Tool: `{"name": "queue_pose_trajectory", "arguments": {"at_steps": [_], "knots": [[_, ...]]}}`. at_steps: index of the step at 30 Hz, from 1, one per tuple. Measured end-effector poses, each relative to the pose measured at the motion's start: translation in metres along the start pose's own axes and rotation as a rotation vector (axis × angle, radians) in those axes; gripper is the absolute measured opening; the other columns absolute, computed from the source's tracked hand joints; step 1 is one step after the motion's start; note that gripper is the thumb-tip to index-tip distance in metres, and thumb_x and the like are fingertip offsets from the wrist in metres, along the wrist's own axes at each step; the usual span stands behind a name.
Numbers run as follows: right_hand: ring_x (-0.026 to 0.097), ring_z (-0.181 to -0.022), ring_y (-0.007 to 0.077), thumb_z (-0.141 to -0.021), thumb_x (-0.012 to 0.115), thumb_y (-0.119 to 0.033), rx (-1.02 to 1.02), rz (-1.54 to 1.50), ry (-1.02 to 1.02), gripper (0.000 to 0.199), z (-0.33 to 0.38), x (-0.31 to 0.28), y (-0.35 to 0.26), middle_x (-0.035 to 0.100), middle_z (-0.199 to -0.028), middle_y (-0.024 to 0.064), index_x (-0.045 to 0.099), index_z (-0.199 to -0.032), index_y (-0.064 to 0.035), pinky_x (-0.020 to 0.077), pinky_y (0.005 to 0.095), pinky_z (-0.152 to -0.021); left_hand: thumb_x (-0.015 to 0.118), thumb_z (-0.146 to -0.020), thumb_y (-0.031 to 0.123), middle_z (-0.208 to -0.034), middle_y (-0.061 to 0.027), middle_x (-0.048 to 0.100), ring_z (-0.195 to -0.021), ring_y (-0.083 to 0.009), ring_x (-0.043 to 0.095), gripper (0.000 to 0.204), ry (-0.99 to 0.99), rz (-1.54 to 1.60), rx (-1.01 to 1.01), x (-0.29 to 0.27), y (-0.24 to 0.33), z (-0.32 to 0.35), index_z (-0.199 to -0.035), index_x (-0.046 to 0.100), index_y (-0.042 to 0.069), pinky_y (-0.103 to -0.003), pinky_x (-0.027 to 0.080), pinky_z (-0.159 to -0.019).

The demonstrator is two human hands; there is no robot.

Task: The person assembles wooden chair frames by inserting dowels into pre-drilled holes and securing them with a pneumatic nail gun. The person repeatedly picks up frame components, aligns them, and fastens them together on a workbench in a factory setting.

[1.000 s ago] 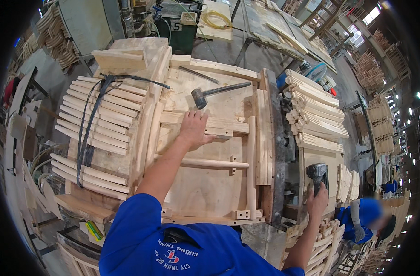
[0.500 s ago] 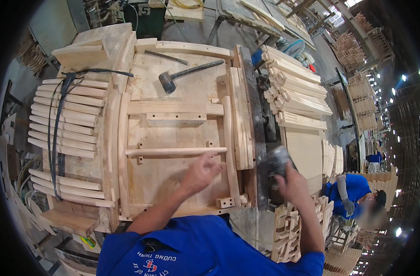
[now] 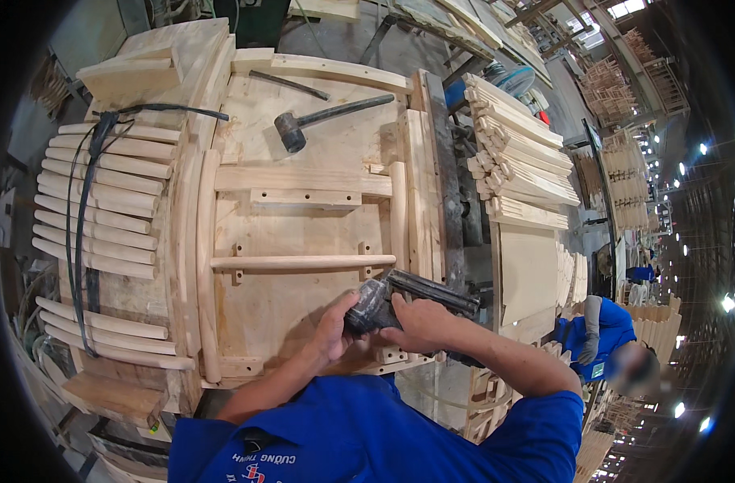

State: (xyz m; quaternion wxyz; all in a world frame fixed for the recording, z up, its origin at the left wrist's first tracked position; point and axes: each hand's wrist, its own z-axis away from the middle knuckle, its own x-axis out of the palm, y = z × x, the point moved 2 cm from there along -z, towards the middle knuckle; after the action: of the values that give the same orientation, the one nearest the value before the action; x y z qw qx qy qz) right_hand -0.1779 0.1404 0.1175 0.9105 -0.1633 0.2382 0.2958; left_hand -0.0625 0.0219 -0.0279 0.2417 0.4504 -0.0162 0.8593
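Note:
A dark nail gun (image 3: 369, 304) is held low over the near right part of a light wooden frame. My right hand (image 3: 429, 324) is wrapped around its handle, with the tool's long magazine stretching off to the right. My left hand (image 3: 332, 328) is closed against its left end, thumb along the body; some fingers are hidden underneath. Just beyond the tool lies a round wooden rung (image 3: 303, 262), spanning between the frame's left side rail (image 3: 209, 266) and its right side rail (image 3: 399, 209). Farther off, a flat crosspiece (image 3: 303, 179) joins the same rails.
A black mallet (image 3: 290, 131) and a thin dark rod (image 3: 289, 84) lie on the far board. Strapped curved slats (image 3: 102, 211) fill the left side. Stacked wooden strips (image 3: 520, 153) stand right of a dark metal bar (image 3: 450, 185). A co-worker in blue (image 3: 597, 334) is at far right.
My right hand has brought the nail gun leftward from beside the metal bar to over the frame. My left hand has moved down from near the rung and closed on the tool.

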Motion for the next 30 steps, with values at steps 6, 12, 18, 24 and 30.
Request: {"name": "queue_pose_trajectory", "arguments": {"at_steps": [6, 12, 18, 24, 30], "knots": [[0.072, -0.107, 0.0503, -0.102, 0.064, -0.051, -0.009, -0.013, -0.11, 0.069, -0.021, -0.022, -0.004, 0.073, -0.108, 0.0357, 0.058, -0.125, 0.0134, 0.0567, 0.0554, -0.095, 0.059, -0.106, 0.045, -0.105, -0.0053, 0.077, -0.082, -0.0192, 0.073, 0.04, -0.049, 0.08, -0.058, -0.003, 0.01, -0.008, -0.13, 0.067, 0.014, -0.032, 0.053, -0.056], [0.073, -0.107, 0.0489, -0.102, 0.065, -0.05, -0.012, 0.044, -0.123, 0.066, -0.023, -0.028, -0.017, 0.074, -0.107, 0.0346, 0.063, -0.12, 0.0131, 0.0583, 0.0544, -0.094, 0.062, -0.106, 0.045, -0.11, -0.0038, 0.077, -0.092, -0.018, 0.073, 0.039, -0.137, 0.123, -0.092, -0.014, 0.008, -0.014, -0.132, 0.067, 0.016, -0.036, 0.058, -0.063], [0.075, -0.094, 0.0489, -0.103, 0.067, -0.044, -0.061, 0.203, -0.12, 0.078, 0.005, -0.014, -0.034, 0.076, -0.099, 0.0286, 0.042, -0.146, 0.0157, 0.061, 0.054, -0.083, 0.061, -0.108, 0.045, -0.119, -0.0077, 0.074, -0.091, -0.0203, 0.074, 0.043, -0.013, -0.022, -0.201, -0.021, 0.009, 0.027, -0.135, 0.064, 0.011, -0.039, 0.066, -0.079], [0.076, -0.082, 0.0389, -0.097, 0.076, -0.042, -0.475, 0.532, 0.012, 0.087, -0.019, -0.009, -0.092, 0.075, -0.09, 0.0183, 0.041, -0.151, 0.0164, 0.0596, 0.0484, -0.069, 0.069, -0.104, 0.056, -0.111, -0.0048, 0.076, -0.096, -0.0161, 0.075, 0.054, 0.075, 0.041, 0.077, -0.062, 0.004, 0.081, -0.133, 0.066, 0.011, -0.035, 0.064, -0.076], [0.076, -0.078, 0.0347, -0.092, 0.081, -0.045, -0.811, 0.647, 0.307, 0.077, -0.066, -0.037, -0.162, 0.074, -0.085, 0.013, 0.053, -0.144, 0.0044, 0.0562, 0.0443, -0.077, 0.075, -0.101, 0.053, -0.097, -0.001, 0.075, -0.079, -0.0129, 0.073, 0.046, 0.359, 0.253, 0.575, -0.085, 0.031, 0.11, -0.122, 0.07, 0.012, -0.031, 0.062, -0.07]]}}
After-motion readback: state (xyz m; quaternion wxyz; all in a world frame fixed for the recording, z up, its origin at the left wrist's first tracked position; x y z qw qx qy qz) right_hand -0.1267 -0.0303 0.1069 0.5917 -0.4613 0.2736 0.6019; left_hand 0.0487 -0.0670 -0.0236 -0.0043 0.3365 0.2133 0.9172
